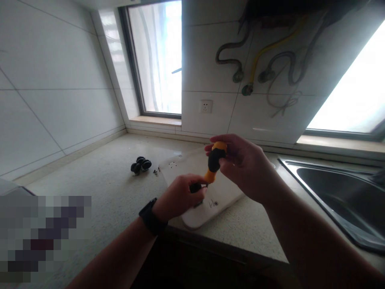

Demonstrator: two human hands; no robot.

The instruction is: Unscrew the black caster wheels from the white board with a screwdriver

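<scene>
In my right hand (240,164) is a screwdriver (214,158) with an orange and black handle, tilted with its tip down. My left hand (185,192) is closed around a black caster (195,188) on the white panel (231,192), its fingertips close to the screwdriver's shaft. The tip and whatever it touches are mostly hidden by my fingers. The panel lies flat on the counter, with a small round hole and marks near its front edge. A cluster of black casters (140,165) and several small screws (155,172) lie left of the panel.
The speckled counter (114,192) runs along a tiled wall with a socket (206,106). A steel sink (345,200) is set in at the right. Hoses and a yellow pipe (261,52) hang on the wall above. Windows stand at left and right.
</scene>
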